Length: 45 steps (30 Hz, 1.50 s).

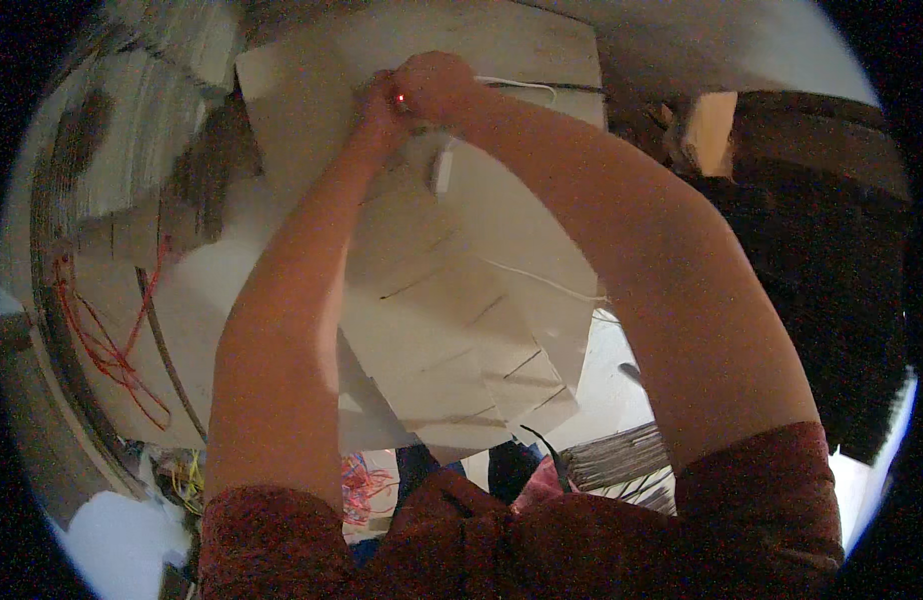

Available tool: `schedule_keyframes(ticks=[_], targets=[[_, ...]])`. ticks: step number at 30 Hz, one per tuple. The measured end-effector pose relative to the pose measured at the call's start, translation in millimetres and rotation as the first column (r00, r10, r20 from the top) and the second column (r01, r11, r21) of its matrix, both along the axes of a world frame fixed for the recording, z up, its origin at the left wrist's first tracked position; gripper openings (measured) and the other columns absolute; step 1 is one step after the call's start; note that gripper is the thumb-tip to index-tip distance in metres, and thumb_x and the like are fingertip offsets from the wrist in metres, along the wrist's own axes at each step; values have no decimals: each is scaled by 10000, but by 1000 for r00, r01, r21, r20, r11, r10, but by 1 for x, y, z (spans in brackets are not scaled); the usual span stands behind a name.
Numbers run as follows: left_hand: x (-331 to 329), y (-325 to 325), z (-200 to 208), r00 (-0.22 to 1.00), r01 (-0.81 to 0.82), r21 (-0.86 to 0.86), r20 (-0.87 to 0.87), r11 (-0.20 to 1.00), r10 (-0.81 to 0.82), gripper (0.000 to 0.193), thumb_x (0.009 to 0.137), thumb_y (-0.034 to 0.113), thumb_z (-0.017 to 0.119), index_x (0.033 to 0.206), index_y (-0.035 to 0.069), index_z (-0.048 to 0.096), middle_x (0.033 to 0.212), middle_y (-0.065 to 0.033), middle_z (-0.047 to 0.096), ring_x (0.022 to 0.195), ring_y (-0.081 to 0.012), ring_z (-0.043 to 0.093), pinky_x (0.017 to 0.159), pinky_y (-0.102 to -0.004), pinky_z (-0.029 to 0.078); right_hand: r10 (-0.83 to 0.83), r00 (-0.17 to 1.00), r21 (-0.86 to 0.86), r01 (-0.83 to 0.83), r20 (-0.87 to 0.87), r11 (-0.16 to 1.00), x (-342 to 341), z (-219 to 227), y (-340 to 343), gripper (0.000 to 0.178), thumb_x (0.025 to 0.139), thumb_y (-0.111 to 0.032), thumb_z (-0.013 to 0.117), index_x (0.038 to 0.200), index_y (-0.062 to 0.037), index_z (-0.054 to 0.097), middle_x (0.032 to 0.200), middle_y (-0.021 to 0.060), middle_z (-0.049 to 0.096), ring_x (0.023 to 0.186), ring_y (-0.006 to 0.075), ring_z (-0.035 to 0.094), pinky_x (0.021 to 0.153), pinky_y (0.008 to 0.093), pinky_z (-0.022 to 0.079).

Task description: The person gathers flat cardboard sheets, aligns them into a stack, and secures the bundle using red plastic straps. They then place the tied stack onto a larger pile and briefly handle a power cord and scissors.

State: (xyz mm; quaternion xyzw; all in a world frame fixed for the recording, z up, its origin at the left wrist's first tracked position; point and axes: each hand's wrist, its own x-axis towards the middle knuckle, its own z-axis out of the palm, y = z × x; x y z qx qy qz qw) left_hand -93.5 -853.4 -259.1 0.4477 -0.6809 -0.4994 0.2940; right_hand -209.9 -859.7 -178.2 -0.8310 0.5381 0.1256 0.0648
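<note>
At the far end of a pale board-topped table [302,130], both my hands are close together with the fingers closed. My left hand [383,100] presses against my right hand [437,85]. A tiny red light glows between them, on something small that the fingers mostly hide. From behind my right wrist comes a white cord [517,82], whose link to the held thing cannot be seen. A small white block [443,172] lies on the board just nearer than my hands.
Several thin dark strands [412,282] and a pale cord [542,280] lie across the board. Red cord [112,350] hangs in loops at the left. Near the lower right is a stack of greyish flat strips [622,457]. Tangled pinkish-red strands [365,488] lie below the table's near edge.
</note>
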Motion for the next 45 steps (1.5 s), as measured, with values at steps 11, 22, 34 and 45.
schedule_keyframes(ticks=[11,22,34,45], targets=[[-16,-9,-29,922,31,-206,383,978,52,697,726,159,688,1311,39,327,1232,-163,449,1061,-305,501,862,-347,433,-436,247,107,759,865,642,31,-8,223,388,744,-36,580,1120,-30,483,1125,185,475,1047,368,446,879,416,390],[59,65,30,952,-60,-448,243,892,186,519,821,202,600,1265,20,402,1330,-195,344,1250,-317,305,1012,-420,283,-977,-10,398,914,214,77,-75,-59,295,348,822,-169,467,1128,-5,494,1026,216,545,920,343,531,748,425,443],[189,296,-8,696,-208,-342,606,916,385,443,908,229,440,1234,-65,380,1299,-283,310,1225,-390,295,982,-436,288,-724,149,130,940,673,314,-42,-47,293,474,806,-273,580,1159,30,490,1154,231,520,1071,368,487,906,416,388],[168,335,-43,251,219,-648,760,730,599,586,896,318,356,1385,43,189,1456,-167,117,1339,-325,128,1040,-460,186,-788,300,259,831,538,493,-33,-51,397,611,722,-520,601,1030,4,537,961,225,579,915,366,551,765,427,454]])
